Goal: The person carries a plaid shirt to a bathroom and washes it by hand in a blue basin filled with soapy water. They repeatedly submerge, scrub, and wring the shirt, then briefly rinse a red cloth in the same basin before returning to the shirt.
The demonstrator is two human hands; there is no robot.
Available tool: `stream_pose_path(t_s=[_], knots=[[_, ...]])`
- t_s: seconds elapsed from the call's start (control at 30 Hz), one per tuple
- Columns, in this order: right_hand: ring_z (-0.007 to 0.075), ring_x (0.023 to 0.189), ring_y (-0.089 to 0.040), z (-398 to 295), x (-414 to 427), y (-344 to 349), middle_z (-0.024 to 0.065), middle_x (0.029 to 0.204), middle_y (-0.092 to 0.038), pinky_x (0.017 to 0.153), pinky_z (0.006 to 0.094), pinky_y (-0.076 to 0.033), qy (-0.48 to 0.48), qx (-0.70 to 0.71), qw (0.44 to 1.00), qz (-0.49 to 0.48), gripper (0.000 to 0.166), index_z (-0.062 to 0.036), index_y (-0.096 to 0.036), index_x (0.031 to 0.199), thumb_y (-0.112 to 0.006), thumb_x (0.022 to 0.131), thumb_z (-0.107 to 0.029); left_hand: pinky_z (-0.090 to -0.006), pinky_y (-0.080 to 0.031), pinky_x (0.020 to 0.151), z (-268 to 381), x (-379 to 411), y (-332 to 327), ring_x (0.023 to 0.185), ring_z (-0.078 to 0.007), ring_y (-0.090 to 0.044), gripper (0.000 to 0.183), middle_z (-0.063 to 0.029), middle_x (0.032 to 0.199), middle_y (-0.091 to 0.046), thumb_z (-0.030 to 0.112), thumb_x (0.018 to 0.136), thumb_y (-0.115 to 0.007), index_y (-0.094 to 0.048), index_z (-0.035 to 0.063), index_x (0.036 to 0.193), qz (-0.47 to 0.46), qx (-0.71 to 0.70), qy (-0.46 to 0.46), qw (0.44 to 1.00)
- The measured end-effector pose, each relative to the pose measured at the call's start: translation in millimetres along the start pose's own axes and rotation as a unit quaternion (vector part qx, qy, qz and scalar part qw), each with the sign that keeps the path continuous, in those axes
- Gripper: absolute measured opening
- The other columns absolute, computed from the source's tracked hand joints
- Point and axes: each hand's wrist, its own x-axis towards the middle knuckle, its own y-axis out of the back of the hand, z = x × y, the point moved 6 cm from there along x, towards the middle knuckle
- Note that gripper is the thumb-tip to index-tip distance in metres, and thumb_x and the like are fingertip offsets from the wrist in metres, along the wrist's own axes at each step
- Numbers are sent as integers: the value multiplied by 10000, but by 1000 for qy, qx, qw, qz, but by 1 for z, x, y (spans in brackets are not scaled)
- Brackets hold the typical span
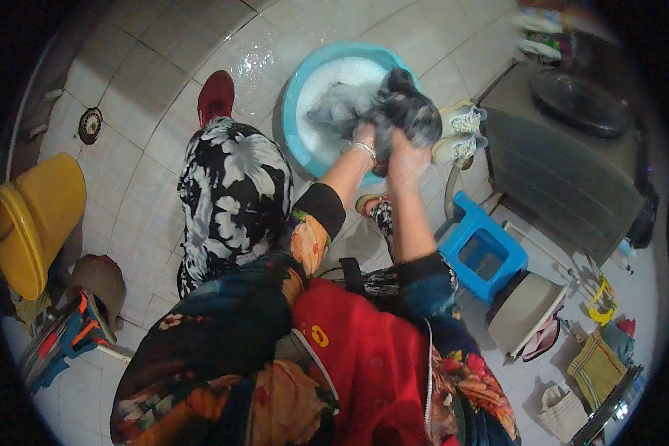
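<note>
A turquoise plastic basin (291,125) stands on the tiled floor before me, holding white soapy water (348,69). Dark wet cloth (410,108), blurred by motion, is bunched over the basin's right side. My left hand (365,138), with a bangle at the wrist, grips its lower left part. To the right, my right hand (407,156) is closed on the same cloth near the rim. The fingers of both hands are partly hidden by cloth. More greyish cloth (334,103) lies in the suds to the left.
White sneakers (457,131) sit close to the basin's right side. A blue plastic stool (482,253) and a pale bucket (524,318) are nearer me on the right, beside a dark washing machine-like appliance (557,161). On the left are a floor drain (90,125) and a yellow bin (50,206).
</note>
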Motion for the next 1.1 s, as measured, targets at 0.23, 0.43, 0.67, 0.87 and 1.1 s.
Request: stream_pose_path(t_s=[0.23, 0.43, 0.67, 0.87, 1.1], knots=[[286, 1111, -480, 45, 33, 39, 117, 1241, -487, 929, 432, -401, -177, 446, 877, -32, 668, -53, -431, 1244, -626, 771, -482, -352, -489, 752, -1, -6, -46, 873, -223, -583, 340, -128, 1000, -569, 157, 811, -537, -512, -80, 1052, -21, 129, -87, 988], [265, 1017, -523, 102, -23, 1, 98, 1123, -546, 898, 430, -412, -343, 446, 812, -153, 477, -67, -478, 1193, -545, 861, -403, -332, -461, 800, 13, -37, -48, 906, -249, -575, 618, -176, 1053, -572, 377, 757, -640, -503, -124, 1091, 9, 299, -70, 952], [249, 978, -546, 81, 22, 23, 109, 1057, -589, 883, 391, -420, -263, 365, 889, -86, 281, -8, -543, 1081, -569, 837, -145, -445, -306, 955, -1, -29, -26, 1145, -264, -442, 875, -133, 1238, -489, 736, 674, -492, -475, 73, 1246, -37, 269, 60, 960], [209, 1010, -527, 11, -48, 30, 81, 1111, -552, 908, 337, -400, -74, 56, 993, -77, 425, -4, -501, 1152, -655, 756, -27, -381, -474, 837, -1, 47, 24, 933, -238, -583, 389, -108, 1109, -583, 352, 894, -443, -560, 51, 1112, -216, -83, 53, 971], [194, 959, -534, 18, -19, -1, 109, 1060, -574, 854, 310, -408, 50, 19, 994, 97, 408, 35, -524, 1080, -699, 741, -109, -423, -449, 835, -13, 30, 24, 970, -288, -559, 422, -116, 1102, -575, 373, 847, -508, -529, 66, 1136, -78, -73, 17, 994]])
